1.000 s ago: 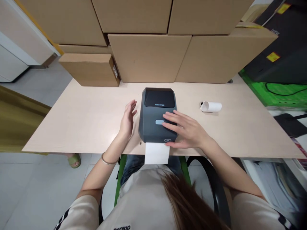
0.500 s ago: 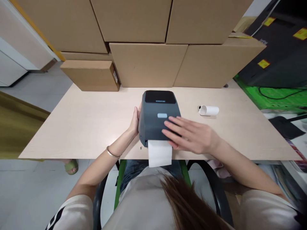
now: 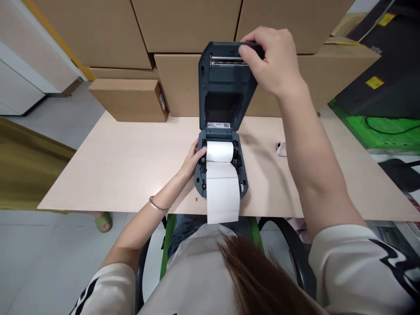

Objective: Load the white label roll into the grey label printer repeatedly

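A dark grey label printer (image 3: 243,168) sits on the table in front of me with its lid (image 3: 205,94) swung up. Inside lies a white label roll (image 3: 219,151), and its paper strip (image 3: 223,199) runs out over the front and past the table edge. My right hand (image 3: 274,57) is closed on the top edge of the raised lid, thumb on the inner side. At the printer's left side, my left hand (image 3: 193,161) grips the base, its thumb over the rim beside the roll; its other fingers are mostly hidden.
Large cardboard boxes (image 3: 179,83) are stacked along the back of the table (image 3: 138,166), with a flatter box (image 3: 131,101) at the left. A small white roll (image 3: 281,148) lies to the right, partly behind my forearm. A black machine stands on green at far right.
The printer's lid has swung up from shut, baring the roll inside. My right hand has moved from the lid's front up to its raised edge. My left hand has stayed at the left side.
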`<state>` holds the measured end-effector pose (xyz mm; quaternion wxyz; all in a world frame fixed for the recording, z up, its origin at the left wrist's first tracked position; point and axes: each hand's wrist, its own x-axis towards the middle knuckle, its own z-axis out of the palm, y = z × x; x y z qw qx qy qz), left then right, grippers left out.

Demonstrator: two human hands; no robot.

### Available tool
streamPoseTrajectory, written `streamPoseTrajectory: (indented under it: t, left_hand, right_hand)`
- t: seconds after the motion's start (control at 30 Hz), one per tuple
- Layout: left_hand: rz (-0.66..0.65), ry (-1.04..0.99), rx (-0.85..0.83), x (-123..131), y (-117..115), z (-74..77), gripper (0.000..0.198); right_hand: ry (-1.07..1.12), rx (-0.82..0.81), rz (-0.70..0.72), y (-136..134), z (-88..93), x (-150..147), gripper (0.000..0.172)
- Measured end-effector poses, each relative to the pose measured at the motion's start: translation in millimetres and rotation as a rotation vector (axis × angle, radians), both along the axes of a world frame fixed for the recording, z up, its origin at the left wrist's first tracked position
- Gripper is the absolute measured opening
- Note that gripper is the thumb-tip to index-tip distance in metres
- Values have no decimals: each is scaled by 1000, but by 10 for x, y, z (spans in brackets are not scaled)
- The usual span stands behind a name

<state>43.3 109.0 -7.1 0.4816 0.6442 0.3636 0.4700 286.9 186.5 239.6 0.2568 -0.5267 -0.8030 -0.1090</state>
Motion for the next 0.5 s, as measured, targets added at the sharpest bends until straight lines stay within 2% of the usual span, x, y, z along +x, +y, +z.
streamPoseTrajectory:
  t: [0.1,0.17,0.33,0.43,0.5]
  left_hand:
    - [-10,-75,-160,-58,3,-12,77]
    - [-40,-56,-144,-89,11,-34,83]
    - [-43,-31,-73,-90,29,-74,84]
    - [-8,-44,-71,-54,27,-62,86]
    - [12,-46,-69,-35,19,-44,87]
  right_hand:
    - [44,6,-36,162,-6,-61,61]
    - [53,33,-29,160,5,-73,66]
    - [34,145,-23,-137,23,-45,65]
    - [-23,289,8,-430,-136,-84,70]
    - [-110,244,91,-616,-354,-166,62]
